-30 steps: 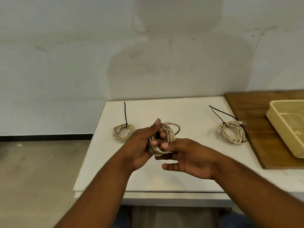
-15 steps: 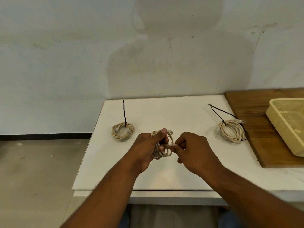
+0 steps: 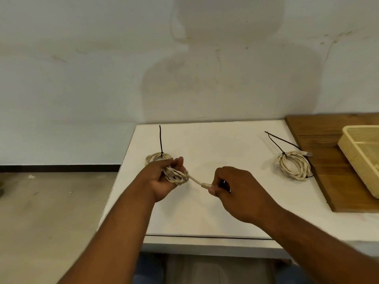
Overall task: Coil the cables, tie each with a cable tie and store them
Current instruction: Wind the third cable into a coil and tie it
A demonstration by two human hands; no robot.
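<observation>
My left hand [image 3: 162, 179] grips a coil of cream cable [image 3: 177, 175] above the white table [image 3: 215, 152]. My right hand [image 3: 235, 188] pinches that cable's plug end [image 3: 205, 184], and a short stretch of cable runs taut between the two hands. Behind my left hand lies a second cream coil [image 3: 156, 156] bound with a black cable tie [image 3: 160, 140] whose tail sticks up. At the right lies a third coil [image 3: 293, 165] with black ties [image 3: 279, 143] on it.
A wooden board [image 3: 328, 152] covers the table's right side and carries a cream plastic basket [image 3: 361, 154]. The wall stands close behind the table. The table's left edge drops off to a concrete floor [image 3: 51, 212].
My right hand has moved to the right, drawing the plug end out of the coil. My left hand has shifted slightly left with the coil.
</observation>
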